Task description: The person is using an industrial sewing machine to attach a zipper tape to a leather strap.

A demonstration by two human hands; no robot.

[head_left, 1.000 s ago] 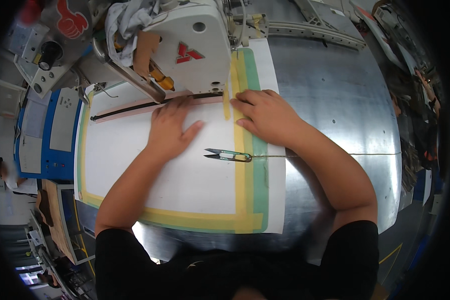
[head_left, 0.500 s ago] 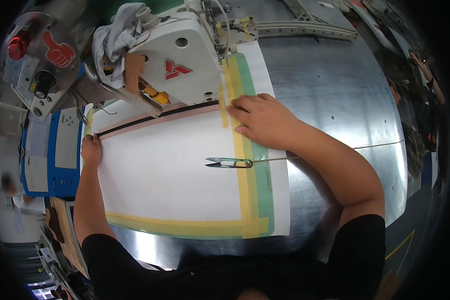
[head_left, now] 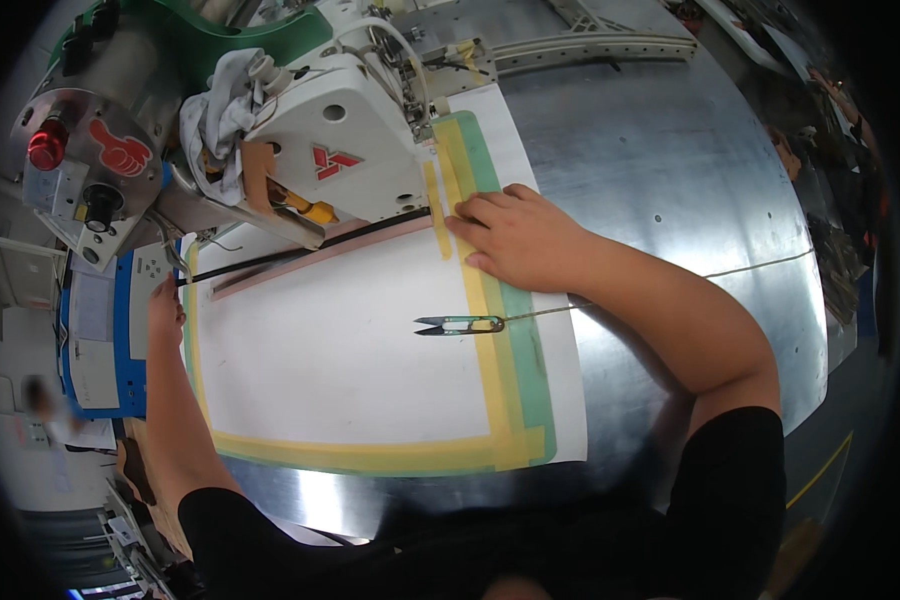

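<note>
A long narrow black strip (head_left: 260, 262) runs from under the sewing machine head (head_left: 355, 140) out to the left. My left hand (head_left: 166, 305) pinches its far left end. At that end the strip stands apart from a pink strip (head_left: 300, 268) that lies on the white sheet (head_left: 340, 350). My right hand (head_left: 520, 238) rests palm down, fingers extended, on the yellow and green tape (head_left: 470, 230) just right of the machine head. Below it, a pair of thread snips (head_left: 460, 326) lies on the sheet and tape, tied to a cord (head_left: 540, 313).
A metal table (head_left: 660, 150) spreads under the sheet. A white cloth (head_left: 220, 125) hangs on the machine, near a yellow-handled tool (head_left: 308, 207). A blue box (head_left: 130, 350) stands at the left. A metal rail (head_left: 600, 48) crosses the back.
My left hand has taken the black strip's end and drawn it left, off the pink strip. My right hand stays on the tape. The whole view has shifted slightly.
</note>
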